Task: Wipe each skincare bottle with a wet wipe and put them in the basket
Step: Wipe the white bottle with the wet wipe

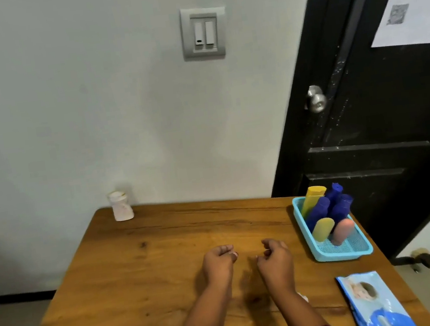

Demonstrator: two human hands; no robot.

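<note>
The small white plastic bottle (121, 206) stands upright at the far left corner of the wooden bench (165, 252), close to the wall and well apart from everything else. It looks like the one bottle not yet cleaned.

The turquoise mesh plastic basket (342, 254) sits at the right edge. It holds two yellow tubes (323, 229), three dark blue bottles (318, 210) and a pink tube (342, 231), all leaning. The pale blue wet wipe pack (374, 303) lies flat on your near right. A small white scrap (304, 297) peeks from under your right forearm. It may be a wipe, but too little shows to say.

Your left hand (218, 263) and right hand (275, 258) rest side by side mid-bench, fingers loosely curled and holding nothing.

Get a wipe in your right hand first, since the pack is on that side. Reach across with your left and grip the white bottle low on its body so it does not topple. Turn it as you wipe, covering the cap and base as well. The basket's far end is crowded, so set the bottle in the free near end.
</note>
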